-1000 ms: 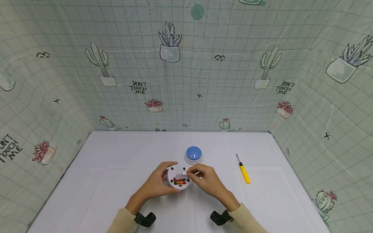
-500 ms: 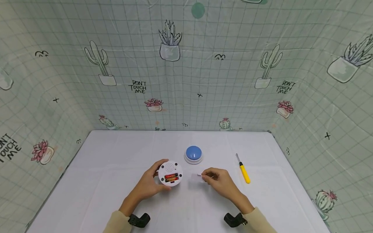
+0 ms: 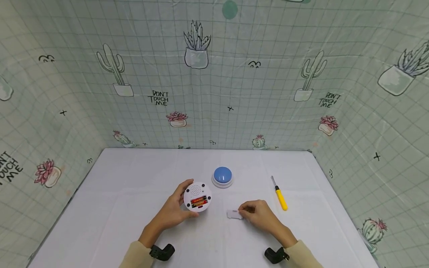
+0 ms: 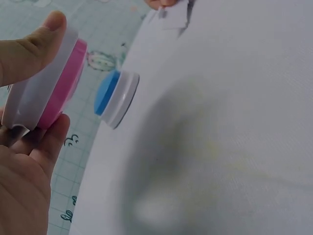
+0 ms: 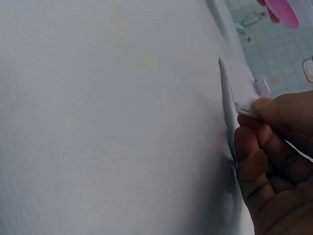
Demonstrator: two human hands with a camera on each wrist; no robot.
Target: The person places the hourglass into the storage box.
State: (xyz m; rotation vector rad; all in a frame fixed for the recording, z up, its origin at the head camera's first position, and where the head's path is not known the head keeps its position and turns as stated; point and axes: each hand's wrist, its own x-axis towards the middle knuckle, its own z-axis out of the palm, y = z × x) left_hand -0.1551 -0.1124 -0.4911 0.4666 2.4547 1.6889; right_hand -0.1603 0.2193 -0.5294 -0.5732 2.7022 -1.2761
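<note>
1. Grid-printed cloth (image 3: 211, 85) with potted cacti surrounds the white-covered table (image 3: 134, 182) we look down on.
2. Our left hand (image 3: 171, 212) grasps the white round device (image 3: 197, 190) by its rim, thumb on the near side, fingers on the far side.
3. We see the device's underside facing up towards the head camera, with dark feet, a patch of small holes and two batteries (image 3: 199, 201) in a bared compartment; the left wrist view shows its pink dome (image 4: 63, 83).
4. Our right hand (image 3: 260, 215) pinches a small white cover (image 3: 234, 214) by one end, to the right of the device; we cannot tell whether it touches the table.
5. Just beyond the device stands a blue-domed button (image 3: 222, 175) on a white base.
6. Farther right, we have a yellow-handled screwdriver (image 3: 281, 197) lying with its shaft pointing away.
</note>
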